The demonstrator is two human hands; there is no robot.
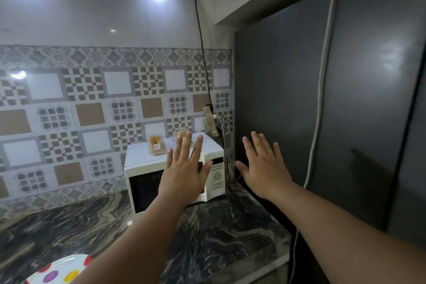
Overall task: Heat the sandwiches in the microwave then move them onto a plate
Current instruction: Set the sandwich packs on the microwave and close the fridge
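A white microwave [143,163] with a dark door stands shut at the back of the marbled counter, against the tiled wall. On its top lie two wrapped sandwiches: one [157,145] in plain sight, the other [182,134] partly hidden behind my fingers. My left hand [184,168] is raised in front of the microwave, fingers spread, holding nothing. My right hand [265,166] hovers to the microwave's right, also spread and empty. A white plate with coloured dots [62,270] sits at the counter's near left edge.
A tall dark fridge [322,110] fills the right side, close beside the microwave. A black cable [202,53] runs down the wall to a socket behind the microwave. A white cord [320,99] hangs along the fridge. Dark marbled counter [219,237] spreads in front.
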